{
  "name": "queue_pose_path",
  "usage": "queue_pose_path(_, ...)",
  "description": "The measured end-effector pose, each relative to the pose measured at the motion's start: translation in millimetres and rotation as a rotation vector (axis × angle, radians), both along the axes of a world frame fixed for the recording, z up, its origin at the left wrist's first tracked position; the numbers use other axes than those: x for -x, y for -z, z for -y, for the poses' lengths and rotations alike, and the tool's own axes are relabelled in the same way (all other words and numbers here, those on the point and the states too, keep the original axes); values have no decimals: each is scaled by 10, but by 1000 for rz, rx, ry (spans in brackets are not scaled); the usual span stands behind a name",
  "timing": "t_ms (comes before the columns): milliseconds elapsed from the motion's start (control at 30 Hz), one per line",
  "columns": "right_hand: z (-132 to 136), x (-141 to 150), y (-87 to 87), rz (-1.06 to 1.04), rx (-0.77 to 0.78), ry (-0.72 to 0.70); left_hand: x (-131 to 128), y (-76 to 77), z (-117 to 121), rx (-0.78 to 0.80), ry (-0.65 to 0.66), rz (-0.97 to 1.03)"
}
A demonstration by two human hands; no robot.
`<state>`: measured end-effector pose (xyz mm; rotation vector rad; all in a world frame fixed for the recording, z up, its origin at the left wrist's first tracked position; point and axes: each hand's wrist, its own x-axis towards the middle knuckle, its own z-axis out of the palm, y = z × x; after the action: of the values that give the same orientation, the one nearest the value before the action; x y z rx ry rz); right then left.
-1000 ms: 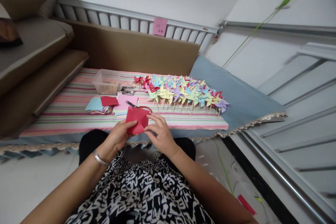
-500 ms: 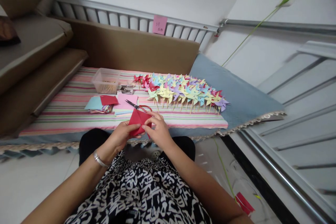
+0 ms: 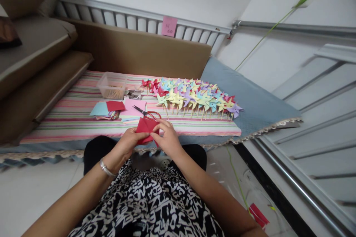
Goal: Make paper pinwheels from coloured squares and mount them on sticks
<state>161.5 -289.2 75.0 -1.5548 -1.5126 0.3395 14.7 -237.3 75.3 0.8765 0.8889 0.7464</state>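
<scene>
Over the lap, above a black-and-white patterned garment (image 3: pixel 155 203), 2 bare hands work on a red sheet (image 3: pixel 144 126) of paper held between them, just past the near edge of the striped cloth. The left hand (image 3: pixel 129 142), with a silver bracelet (image 3: pixel 106 168) at its wrist, is closed in a flat pinch, thumb on top of the sheet and fingers beneath. The right hand (image 3: pixel 167 137) is partly curled, thumb and forefinger drawn close together at the sheet's right part; how firmly they grip it I cannot tell.

Just beyond the sheet lie scissors (image 3: pixel 144 112) with red handles, blades pointing left. Near them, on the striped cloth (image 3: pixel 63 118), are pink paper (image 3: pixel 136 106) and, to its left, a pile with light-blue paper (image 3: pixel 99 109) and a red square (image 3: pixel 115 106) on top. Farther back stands a clear tub (image 3: pixel 102 92) holding thin sticks (image 3: pixel 115 93), with a small clear box (image 3: pixel 134 94) beside it, its contents too small to make out. To the right, many paper pinwheels (image 3: pixel 189 96) on sticks crowd together in red, yellow, blue, green and purple.

A blue cover (image 3: pixel 244 92) with a lacy edge extends rightward beneath the cloth. At the back a brown board (image 3: pixel 139 48) stands before a ribbed white panel (image 3: pixel 108 15), which bears a pink note (image 3: pixel 169 26).
</scene>
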Motion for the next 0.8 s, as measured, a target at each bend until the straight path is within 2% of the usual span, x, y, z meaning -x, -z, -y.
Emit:
queue_pose_path(133, -69, -153, -109, -56, 45, -60, 36, 11, -63, -11, 100, -101)
queue_pose_path(267, -168, -296, -148, -360, 359, -305, 51, -22, -110, -3, 257, -175)
queue_pose_path(333, -195, -309, -114, -494, 448, -381, 44, -25, -134, -6, 319, -184)
queue_pose_path(533, -185, -247, -39, -624, 425, -452, -5, 19, -226, -32, 452, -146)
queue_pose_path(667, -180, -266, -54, -654, 437, -447, -3, -40, -308, -66, 468, -172)
queue_pose_path(800, -174, -286, -48, -726, 402, -313, 71, -65, -328, -37, 316, 69)
